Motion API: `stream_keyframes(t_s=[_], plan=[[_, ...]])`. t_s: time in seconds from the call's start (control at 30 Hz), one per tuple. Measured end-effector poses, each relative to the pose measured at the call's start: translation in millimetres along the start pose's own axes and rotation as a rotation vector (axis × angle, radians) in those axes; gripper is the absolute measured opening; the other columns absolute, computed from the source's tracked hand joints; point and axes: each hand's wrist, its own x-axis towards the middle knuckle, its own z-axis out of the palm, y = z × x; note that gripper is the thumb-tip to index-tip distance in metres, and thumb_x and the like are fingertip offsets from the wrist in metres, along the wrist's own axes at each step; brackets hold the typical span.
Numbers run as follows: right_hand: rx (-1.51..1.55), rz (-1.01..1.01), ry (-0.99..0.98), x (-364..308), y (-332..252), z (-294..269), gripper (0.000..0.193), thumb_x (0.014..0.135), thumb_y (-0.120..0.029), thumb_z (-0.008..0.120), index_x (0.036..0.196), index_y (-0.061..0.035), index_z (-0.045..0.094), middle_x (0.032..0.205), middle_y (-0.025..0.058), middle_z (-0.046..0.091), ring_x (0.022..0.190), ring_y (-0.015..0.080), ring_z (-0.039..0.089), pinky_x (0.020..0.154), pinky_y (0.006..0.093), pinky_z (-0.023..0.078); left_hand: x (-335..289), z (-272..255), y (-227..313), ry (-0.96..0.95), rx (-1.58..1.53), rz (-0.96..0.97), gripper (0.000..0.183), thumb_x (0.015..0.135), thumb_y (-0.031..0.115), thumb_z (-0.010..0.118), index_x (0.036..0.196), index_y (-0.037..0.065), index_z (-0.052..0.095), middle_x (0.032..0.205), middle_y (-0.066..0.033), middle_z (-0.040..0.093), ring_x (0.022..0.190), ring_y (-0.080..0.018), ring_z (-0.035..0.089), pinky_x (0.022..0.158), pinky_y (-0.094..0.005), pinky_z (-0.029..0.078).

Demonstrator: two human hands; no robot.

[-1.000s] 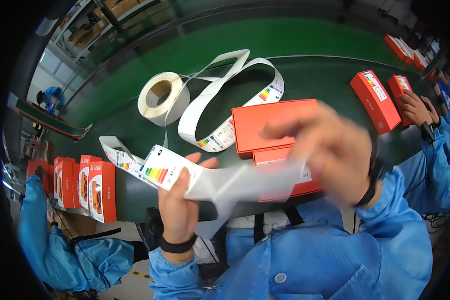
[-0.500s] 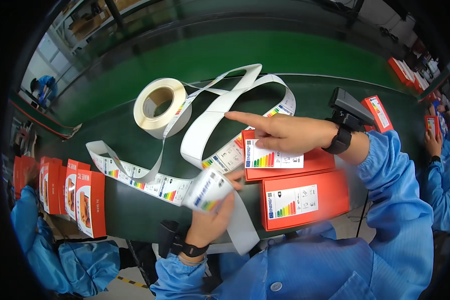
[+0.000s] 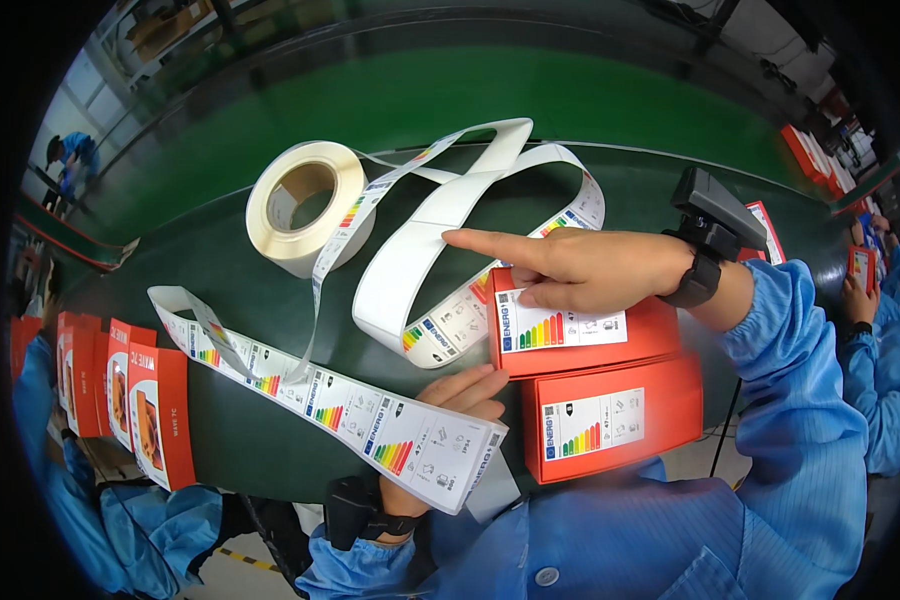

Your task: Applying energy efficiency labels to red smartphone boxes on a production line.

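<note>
A strip of white energy labels [image 3: 400,445] with coloured bars stretches across my left hand [image 3: 470,388]. That hand is behind the strip, its fingertips showing past the far edge and its thumb hidden. My right hand [image 3: 605,268] is over the upper red box [image 3: 650,338], index finger stretched to the left and thumb at the label [image 3: 538,328] on that box. Its remaining fingers are partly hidden beneath the hand. Nearer me, a second red box [image 3: 672,415] also bears a label. The strip runs back in loops to a label roll [image 3: 260,205].
Several red boxes [image 3: 175,425] stand at the left, by a person in blue sleeves. Another red box [image 3: 770,232] is partly behind my right wrist device. At the far right a person's hand [image 3: 858,300] holds a red box. A green surface [image 3: 610,100] spans the back.
My left hand has moved slightly right, and the blurred, curled strip end now lies spread over it. My right hand keeps its pose on the upper box.
</note>
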Motion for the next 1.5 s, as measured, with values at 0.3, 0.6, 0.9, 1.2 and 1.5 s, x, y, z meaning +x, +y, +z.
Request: stream_keyframes(t_s=[0.3,0.6,0.9,1.2,1.5], plan=[[-0.009,-0.026,-0.004,1.6,3.0,-0.6,0.069,0.085,-0.006,0.042,0.140,-0.0213,0.005,0.110,0.0190,0.056,0.068,0.0177,0.063,0.062,0.0283,0.053,3.1,0.4,-0.3,0.009,0.032,0.043,0.020,0.067,-0.009,0.054,0.085,0.001,0.053,0.105,-0.0143,0.060,0.098,-0.0300,0.057,0.081,-0.0374,0.048],[0.026,-0.019,0.041,0.1,-1.0,-1.2,0.068,0.080,-0.004,0.043,0.139,-0.0131,0.013,0.092,0.0226,0.060,0.080,0.0370,0.058,0.071,0.0413,0.044,4.0,0.0,1.2,-0.009,0.058,0.039,0.022,0.066,-0.010,0.056,0.085,0.002,0.054,0.106,-0.0137,0.060,0.097,-0.0294,0.057,0.081,-0.0377,0.048],[-0.127,-0.045,0.029,3.5,1.5,1.5,0.070,0.082,-0.004,0.044,0.140,-0.0180,0.006,0.090,0.0199,0.061,0.062,0.0251,0.061,0.058,0.0327,0.050,3.2,0.6,2.5,-0.010,0.094,0.032,0.022,0.066,-0.010,0.056,0.084,0.002,0.054,0.107,-0.0127,0.059,0.096,-0.0280,0.057,0.083,-0.0379,0.047],[-0.859,-0.032,0.176,-4.9,-18.5,23.5,0.062,0.076,-0.010,0.053,0.135,-0.0127,0.031,0.067,0.0118,0.059,0.052,0.0248,0.058,0.044,0.0351,0.044,-5.8,4.4,-2.7,-0.052,0.206,0.053,0.013,0.077,0.016,0.054,0.084,0.006,0.056,0.117,-0.0119,0.055,0.097,-0.0232,0.056,0.089,-0.0378,0.042],[-0.860,-0.193,0.434,-35.5,7.9,52.2,0.063,0.075,-0.046,0.058,0.127,-0.0125,0.042,0.133,0.0189,0.032,0.125,0.0349,0.025,0.097,0.0538,0.026,-5.7,2.0,-0.1,-0.096,0.207,0.046,0.013,0.077,0.017,0.054,0.085,0.008,0.058,0.115,-0.0103,0.056,0.097,-0.0203,0.056,0.090,-0.0386,0.041]])
